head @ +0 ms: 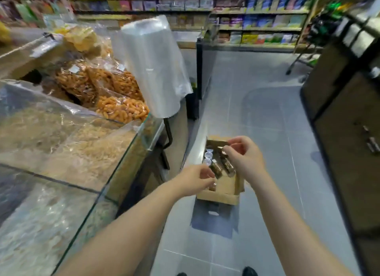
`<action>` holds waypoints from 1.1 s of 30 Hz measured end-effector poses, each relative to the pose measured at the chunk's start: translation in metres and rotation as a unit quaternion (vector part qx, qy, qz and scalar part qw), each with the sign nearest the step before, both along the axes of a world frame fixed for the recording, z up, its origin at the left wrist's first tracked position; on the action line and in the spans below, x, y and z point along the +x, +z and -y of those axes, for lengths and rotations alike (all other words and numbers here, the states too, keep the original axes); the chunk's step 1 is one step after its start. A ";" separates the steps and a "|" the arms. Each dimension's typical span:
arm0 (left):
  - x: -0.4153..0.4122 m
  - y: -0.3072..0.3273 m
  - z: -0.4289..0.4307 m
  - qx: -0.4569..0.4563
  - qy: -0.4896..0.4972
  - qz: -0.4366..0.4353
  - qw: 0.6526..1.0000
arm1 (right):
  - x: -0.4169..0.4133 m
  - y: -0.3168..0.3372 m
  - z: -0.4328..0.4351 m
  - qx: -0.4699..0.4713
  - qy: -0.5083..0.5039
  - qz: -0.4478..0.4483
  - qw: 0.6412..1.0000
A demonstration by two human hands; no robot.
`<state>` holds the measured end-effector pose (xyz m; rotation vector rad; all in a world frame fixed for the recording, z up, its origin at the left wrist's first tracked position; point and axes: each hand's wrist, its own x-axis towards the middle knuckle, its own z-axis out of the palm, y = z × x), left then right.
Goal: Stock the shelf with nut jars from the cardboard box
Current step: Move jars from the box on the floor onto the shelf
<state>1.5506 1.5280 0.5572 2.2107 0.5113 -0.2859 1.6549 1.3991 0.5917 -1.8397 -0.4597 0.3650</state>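
**Both hands down at the cardboard box, taking out nut jars**

Our right hand (245,159) hangs over the cardboard box (218,197), which sits on the floor (267,111). Its thumb and fingers are curled in and pinch the top of a nut jar (227,164), which tilts just above the box. Our left hand (196,180) is at the box's near-left edge, fingers curled toward a second jar (215,170); through the blur we cannot tell whether they grip it. More jars with white lids (208,155) stand in the far-left corner. To do this well, we judge, we should wrap the fingers around the whole lid, not just pinch it with the fingertips. Each jar should lift straight clear of the cardboard walls, and the two jars should not knock together.
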 end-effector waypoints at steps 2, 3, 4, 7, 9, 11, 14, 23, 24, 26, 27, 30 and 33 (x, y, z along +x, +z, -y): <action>0.025 -0.021 0.028 -0.025 0.003 -0.022 0.999 | 0.027 -0.015 0.030 -0.018 -0.014 -0.009 1.000; 0.034 -0.032 0.040 -0.038 0.010 -0.029 0.999 | 0.039 -0.022 0.045 -0.027 -0.011 -0.008 1.000; 0.044 -0.043 0.051 -0.052 0.021 -0.038 0.998 | 0.053 -0.027 0.058 -0.037 -0.005 -0.007 0.999; 0.072 -0.072 0.077 -0.092 0.048 -0.057 0.993 | 0.092 -0.046 0.089 -0.080 0.029 -0.006 0.996; 0.090 -0.089 0.088 -0.102 0.068 -0.061 0.991 | 0.118 -0.060 0.100 -0.099 0.041 -0.013 0.994; 0.104 -0.105 0.094 -0.117 0.082 -0.073 0.987 | 0.141 -0.076 0.102 -0.125 0.054 -0.023 0.990; 0.123 -0.124 0.089 -0.138 0.111 -0.103 0.979 | 0.171 -0.105 0.085 -0.157 0.079 -0.042 0.984; 0.212 -0.210 -0.009 -0.113 0.130 -0.179 0.969 | 0.260 -0.223 -0.010 -0.228 0.142 -0.124 0.955; 0.221 -0.226 -0.022 -0.108 0.130 -0.194 0.966 | 0.270 -0.241 -0.019 -0.240 0.153 -0.137 0.949; 0.238 -0.259 -0.047 -0.094 0.117 -0.229 0.962 | 0.289 -0.279 -0.036 -0.258 0.177 -0.147 0.938; 0.246 -0.275 -0.058 -0.086 0.102 -0.249 0.959 | 0.298 -0.299 -0.042 -0.263 0.186 -0.151 0.935; 0.272 -0.332 -0.089 -0.068 0.112 -0.275 0.953 | 0.323 -0.366 -0.060 -0.291 0.209 -0.155 0.920; 0.299 -0.404 -0.107 -0.053 0.158 -0.265 0.950 | 0.344 -0.448 -0.080 -0.340 0.269 -0.132 0.892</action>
